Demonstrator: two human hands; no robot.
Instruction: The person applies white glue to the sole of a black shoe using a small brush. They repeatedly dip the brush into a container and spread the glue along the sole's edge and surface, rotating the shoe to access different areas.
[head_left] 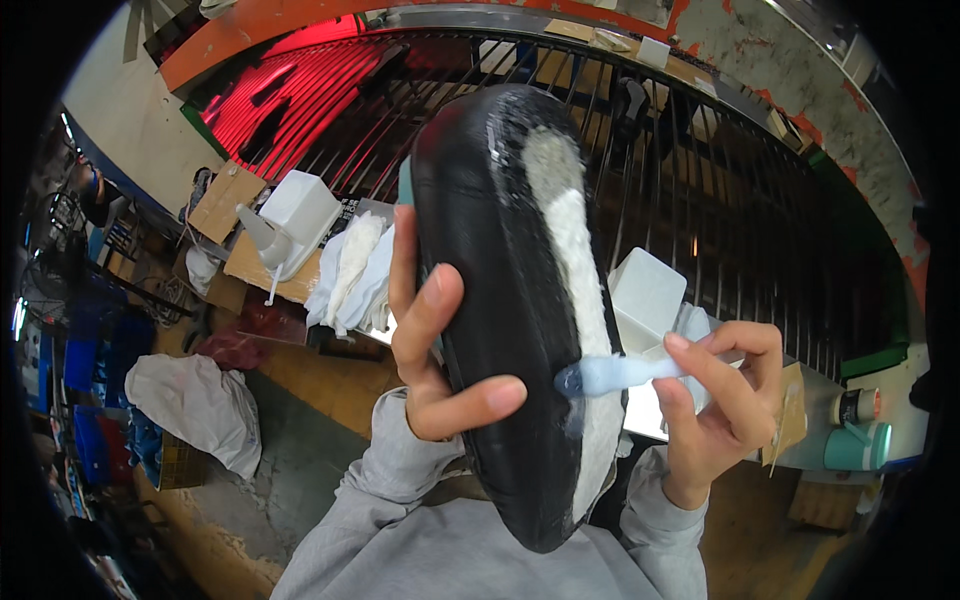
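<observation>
A black shoe upper stretched over a form is held up in front of me, its underside turned partly to the right. Along that underside runs a rough white strip, greyish at the far end. My left hand grips the shoe from the left side, thumb on the black surface and fingers spread along its edge. In my right hand, pinched between thumb and fingers, is a pale blue brush. Its dark, wet-looking tip touches the lower black edge beside the white strip. A glossy wet sheen shows on the upper's far edge.
Beyond the shoe lies a rack of metal bars, red-lit at left. White plastic containers stand on both sides, with white gloves beside the left one. A turquoise jug sits far right; a whitish sack lies left.
</observation>
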